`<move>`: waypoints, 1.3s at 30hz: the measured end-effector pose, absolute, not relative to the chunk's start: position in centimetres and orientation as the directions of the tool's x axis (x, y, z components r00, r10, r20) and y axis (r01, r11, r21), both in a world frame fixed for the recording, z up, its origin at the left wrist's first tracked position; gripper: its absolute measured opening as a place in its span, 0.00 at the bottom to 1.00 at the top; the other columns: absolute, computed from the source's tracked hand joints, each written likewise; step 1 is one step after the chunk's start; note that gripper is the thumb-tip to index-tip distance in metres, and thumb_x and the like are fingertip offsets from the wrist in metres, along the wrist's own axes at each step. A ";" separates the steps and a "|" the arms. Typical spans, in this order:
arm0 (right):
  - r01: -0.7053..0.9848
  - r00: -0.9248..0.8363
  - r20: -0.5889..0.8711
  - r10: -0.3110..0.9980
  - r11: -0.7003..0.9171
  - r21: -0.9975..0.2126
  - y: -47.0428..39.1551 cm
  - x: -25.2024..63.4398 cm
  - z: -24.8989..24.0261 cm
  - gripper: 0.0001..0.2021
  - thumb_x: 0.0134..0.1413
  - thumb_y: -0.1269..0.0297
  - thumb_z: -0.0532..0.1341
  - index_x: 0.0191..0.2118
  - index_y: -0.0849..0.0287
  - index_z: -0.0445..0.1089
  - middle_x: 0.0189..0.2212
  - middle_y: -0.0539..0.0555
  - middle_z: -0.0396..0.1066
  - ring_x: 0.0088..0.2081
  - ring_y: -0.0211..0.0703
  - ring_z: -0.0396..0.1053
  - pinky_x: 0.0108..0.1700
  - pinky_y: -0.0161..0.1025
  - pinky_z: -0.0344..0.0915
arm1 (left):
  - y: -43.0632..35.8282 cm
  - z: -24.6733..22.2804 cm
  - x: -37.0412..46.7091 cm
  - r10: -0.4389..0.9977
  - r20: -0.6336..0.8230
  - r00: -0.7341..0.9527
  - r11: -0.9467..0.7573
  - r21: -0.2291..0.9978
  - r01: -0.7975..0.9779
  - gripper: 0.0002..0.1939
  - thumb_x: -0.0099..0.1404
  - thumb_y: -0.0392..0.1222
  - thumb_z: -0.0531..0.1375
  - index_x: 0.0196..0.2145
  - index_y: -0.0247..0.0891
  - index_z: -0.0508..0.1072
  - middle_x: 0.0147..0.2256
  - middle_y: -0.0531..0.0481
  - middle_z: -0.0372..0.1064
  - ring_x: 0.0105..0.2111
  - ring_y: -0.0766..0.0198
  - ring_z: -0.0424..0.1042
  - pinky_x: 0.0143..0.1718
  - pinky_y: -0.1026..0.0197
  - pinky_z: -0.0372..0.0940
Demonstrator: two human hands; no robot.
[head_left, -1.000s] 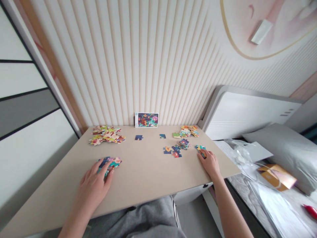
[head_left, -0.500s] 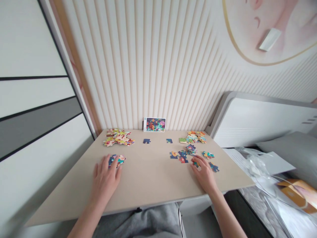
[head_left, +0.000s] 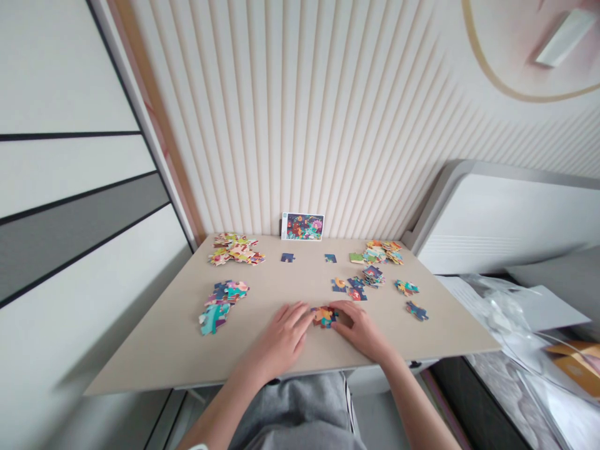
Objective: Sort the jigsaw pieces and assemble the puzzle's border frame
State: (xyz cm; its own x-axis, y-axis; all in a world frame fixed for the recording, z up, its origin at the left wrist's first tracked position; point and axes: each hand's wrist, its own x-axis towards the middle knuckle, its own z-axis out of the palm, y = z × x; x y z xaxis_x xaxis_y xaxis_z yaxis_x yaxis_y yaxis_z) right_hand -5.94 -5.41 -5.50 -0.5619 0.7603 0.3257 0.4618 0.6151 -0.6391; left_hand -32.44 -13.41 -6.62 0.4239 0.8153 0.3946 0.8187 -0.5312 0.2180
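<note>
While your bare left hand (head_left: pixel 287 332) and bare right hand (head_left: pixel 360 329) sit at either side of the small orange-and-blue cardboard puzzle pieces (head_left: pixel 323 317) near the front of the beige table (head_left: pixel 164 340), keep the pieces flat, though I can't tell whether your bent fingers pinch them.

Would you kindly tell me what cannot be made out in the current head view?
All in the head view:
- Right edge of the puzzle pieces between the hands: partly covered by the right hand.
- Lower pieces in the back-left puzzle pile: hidden beneath upper ones.
- Lettering on the picture card: too small.
- Far end of the orange box: cut off by the picture's right edge.
</note>
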 end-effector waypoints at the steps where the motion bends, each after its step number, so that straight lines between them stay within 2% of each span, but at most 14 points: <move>1: 0.463 -0.557 0.326 0.764 0.611 -0.642 -5.5 -6.0 -5.5 0.19 0.62 0.63 0.66 0.58 0.50 0.73 0.55 0.56 0.75 0.57 0.52 0.71 0.64 0.53 0.65 | -13.3 -6.5 -32.1 0.806 0.374 0.458 -0.558 0.224 0.799 0.33 0.70 0.32 0.53 0.71 0.48 0.57 0.70 0.47 0.58 0.70 0.55 0.57 0.70 0.44 0.54; 3: 0.473 -0.540 0.323 0.777 0.598 -0.647 -5.5 -6.1 -5.6 0.20 0.62 0.62 0.67 0.59 0.50 0.72 0.55 0.56 0.75 0.57 0.52 0.71 0.63 0.53 0.66 | -13.2 -6.2 -31.7 0.795 0.352 0.494 -0.587 0.242 0.773 0.35 0.69 0.30 0.53 0.71 0.48 0.57 0.70 0.48 0.58 0.70 0.56 0.56 0.71 0.44 0.53; 5: 0.487 -0.524 0.322 0.789 0.587 -0.646 -5.5 -6.0 -5.7 0.22 0.62 0.61 0.67 0.60 0.50 0.71 0.55 0.57 0.74 0.57 0.53 0.71 0.63 0.53 0.66 | -13.5 -5.8 -31.7 0.807 0.355 0.471 -0.572 0.275 0.773 0.30 0.71 0.30 0.53 0.68 0.48 0.62 0.67 0.48 0.62 0.68 0.56 0.59 0.70 0.44 0.53; 8: 0.502 -0.509 0.324 0.797 0.581 -0.640 -5.4 -5.8 -5.9 0.23 0.62 0.59 0.67 0.62 0.50 0.70 0.56 0.57 0.74 0.58 0.54 0.71 0.63 0.54 0.66 | -14.2 -5.4 -31.9 0.849 0.371 0.376 -0.502 0.348 0.791 0.19 0.73 0.34 0.55 0.59 0.48 0.71 0.58 0.47 0.70 0.61 0.56 0.66 0.66 0.47 0.60; 10: 0.494 -0.520 0.317 0.793 0.582 -0.645 -5.4 -5.6 -6.0 0.23 0.63 0.59 0.66 0.62 0.49 0.70 0.55 0.57 0.75 0.58 0.54 0.72 0.63 0.55 0.66 | -14.6 -5.4 -32.0 0.874 0.372 0.313 -0.453 0.392 0.800 0.15 0.73 0.38 0.59 0.55 0.47 0.73 0.52 0.46 0.71 0.56 0.54 0.69 0.61 0.48 0.65; 14: 0.437 -0.534 0.323 0.781 0.582 -0.686 -5.4 -5.4 -6.1 0.21 0.67 0.59 0.60 0.63 0.49 0.68 0.55 0.57 0.75 0.55 0.51 0.74 0.62 0.53 0.68 | -14.6 -5.6 -32.2 0.887 0.394 0.241 -0.408 0.423 0.810 0.21 0.69 0.42 0.64 0.59 0.47 0.70 0.51 0.45 0.70 0.53 0.51 0.70 0.58 0.46 0.67; 17: 0.434 -0.491 0.357 0.795 0.578 -0.691 -5.4 -5.3 -6.1 0.18 0.69 0.60 0.58 0.61 0.51 0.70 0.58 0.58 0.72 0.54 0.50 0.74 0.58 0.50 0.72 | -14.5 -5.6 -32.3 0.880 0.402 0.251 -0.422 0.421 0.803 0.13 0.69 0.42 0.64 0.51 0.46 0.74 0.50 0.45 0.69 0.52 0.51 0.70 0.58 0.46 0.67; 19: 0.454 -0.462 0.363 0.809 0.567 -0.687 -5.4 -5.3 -6.1 0.17 0.69 0.60 0.57 0.60 0.51 0.71 0.56 0.59 0.74 0.53 0.51 0.75 0.56 0.50 0.73 | -14.5 -5.6 -32.3 0.883 0.401 0.246 -0.418 0.430 0.800 0.10 0.69 0.41 0.65 0.47 0.45 0.74 0.49 0.46 0.69 0.51 0.52 0.70 0.57 0.47 0.67; 25: 0.514 -0.554 0.371 0.746 0.656 -0.553 -5.5 -5.5 -5.6 0.17 0.65 0.59 0.63 0.58 0.49 0.74 0.55 0.57 0.75 0.59 0.54 0.70 0.65 0.56 0.63 | -14.7 -5.6 -32.2 0.899 0.393 0.190 -0.374 0.467 0.801 0.09 0.65 0.42 0.68 0.39 0.44 0.70 0.45 0.49 0.69 0.48 0.54 0.71 0.55 0.48 0.67; 29: 0.511 -0.628 0.338 0.701 0.699 -0.501 -5.5 -5.8 -5.3 0.20 0.63 0.61 0.65 0.60 0.46 0.73 0.56 0.55 0.75 0.61 0.54 0.68 0.68 0.58 0.58 | -14.8 -5.5 -32.2 0.903 0.388 0.184 -0.364 0.465 0.807 0.11 0.66 0.42 0.68 0.38 0.43 0.68 0.44 0.49 0.68 0.48 0.54 0.70 0.54 0.47 0.66; 39: 0.543 -0.575 0.320 0.753 0.644 -0.539 -5.4 -5.6 -6.0 0.19 0.63 0.58 0.66 0.59 0.46 0.73 0.55 0.56 0.73 0.59 0.54 0.68 0.64 0.54 0.64 | -14.7 -5.8 -32.2 0.880 0.452 0.146 -0.384 0.495 0.780 0.10 0.68 0.43 0.66 0.40 0.44 0.66 0.42 0.48 0.70 0.47 0.53 0.72 0.51 0.48 0.68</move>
